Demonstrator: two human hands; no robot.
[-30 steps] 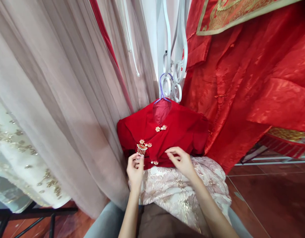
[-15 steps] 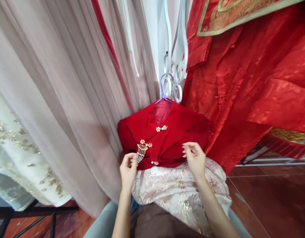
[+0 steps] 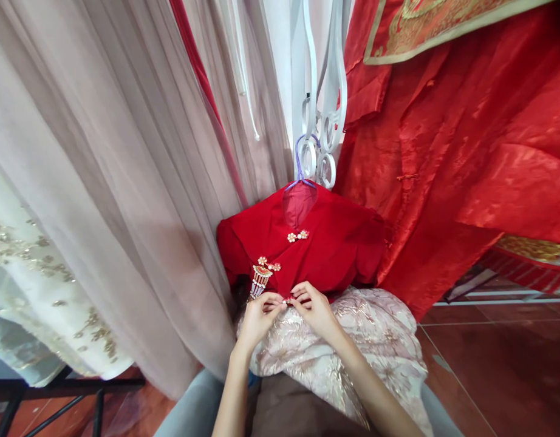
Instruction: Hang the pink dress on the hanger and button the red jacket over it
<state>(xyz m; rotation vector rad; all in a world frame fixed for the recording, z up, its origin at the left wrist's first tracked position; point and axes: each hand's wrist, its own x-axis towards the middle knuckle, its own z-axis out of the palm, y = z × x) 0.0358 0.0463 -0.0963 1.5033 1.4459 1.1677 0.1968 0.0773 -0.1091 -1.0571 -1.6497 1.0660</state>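
A red velvet jacket (image 3: 320,261) hangs on a purple hanger (image 3: 299,159) in front of me, with a pale brocade skirt (image 3: 371,340) below it. Both my left hand (image 3: 260,315) and my right hand (image 3: 314,308) pinch the lowest frog button (image 3: 287,301) at the jacket's hem, one from each side, fingertips almost meeting. Fingers partly cover that button. Higher on the front sit a flower-shaped collar button (image 3: 298,236) and another jewelled button (image 3: 268,263). From the latter dangles a beaded fan-shaped tassel (image 3: 260,280), just above my left hand.
Sheer greyish-pink drapery (image 3: 125,182) falls along the left, beside a white gown with gold sequins (image 3: 79,291). On the right hang red satin garments (image 3: 444,152). White scrolled metalwork (image 3: 328,130) bears the hanger. Black metal bars (image 3: 98,406) stand low at left, above red floor tiles (image 3: 498,358).
Both hands have come inward and down to the hem, from beside the tassel and from the jacket's right side. They now grip the lowest frog button.
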